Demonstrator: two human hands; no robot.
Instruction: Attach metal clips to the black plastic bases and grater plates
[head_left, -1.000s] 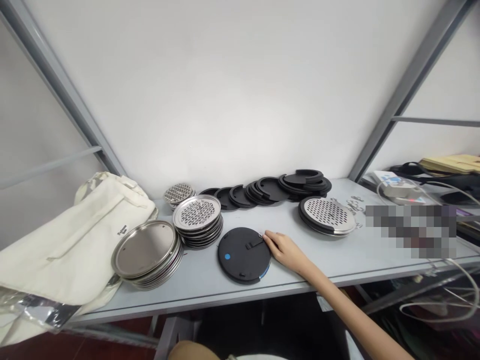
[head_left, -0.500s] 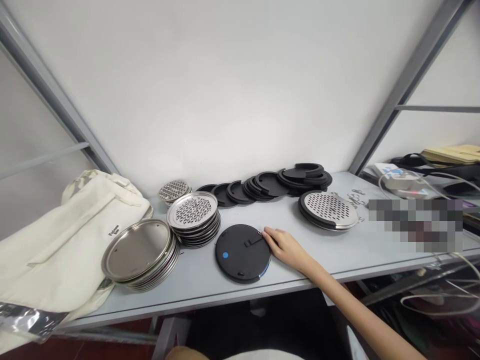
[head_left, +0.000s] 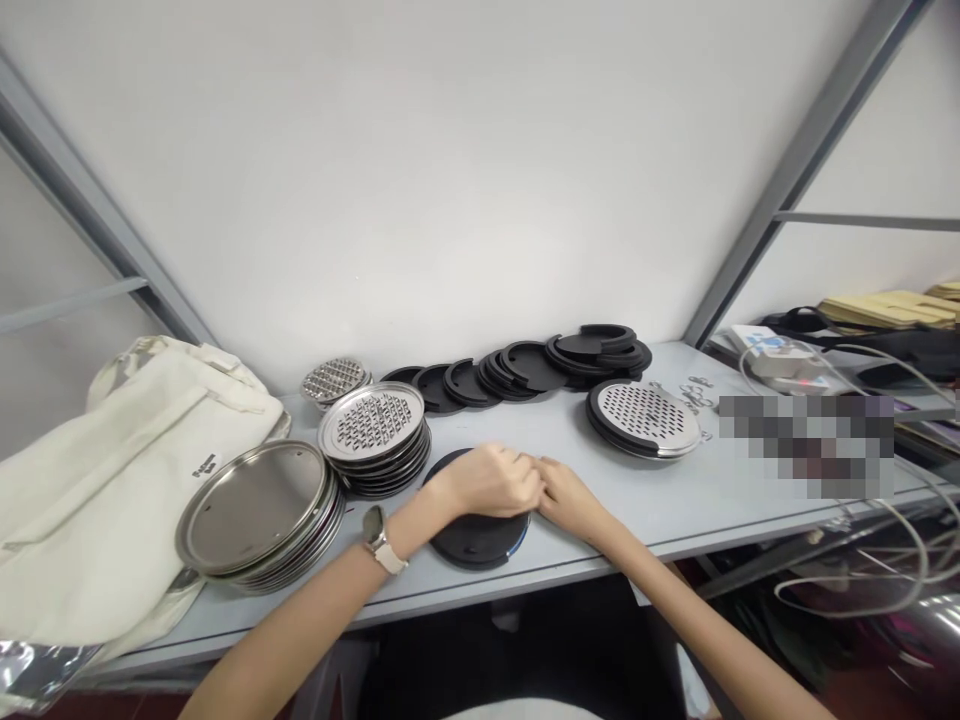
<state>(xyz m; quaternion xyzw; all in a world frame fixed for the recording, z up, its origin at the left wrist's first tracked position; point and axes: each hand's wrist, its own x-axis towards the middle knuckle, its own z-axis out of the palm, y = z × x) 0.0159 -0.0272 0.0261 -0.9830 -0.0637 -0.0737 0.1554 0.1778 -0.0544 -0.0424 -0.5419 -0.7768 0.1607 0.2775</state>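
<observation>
A round black disc (head_left: 474, 541) lies flat near the front edge of the grey table (head_left: 675, 510). My left hand (head_left: 495, 482), a watch on its wrist, rests on top of the disc with its fingers curled, covering most of it. My right hand (head_left: 568, 496) lies at the disc's right rim, fingers pinched together where the two hands meet. What the fingertips hold there is hidden.
Left of the disc stand a stack of plain steel plates (head_left: 255, 515) and a stack of perforated steel plates (head_left: 373, 432). Black rings (head_left: 525, 368) line the wall. A perforated plate on black discs (head_left: 643, 417) sits right. A white cloth bag (head_left: 112, 480) lies at the left, cables (head_left: 862, 560) at the right.
My left hand has come in from below and now rests on the black disc beside my right hand. The view has shifted a little to the right.
</observation>
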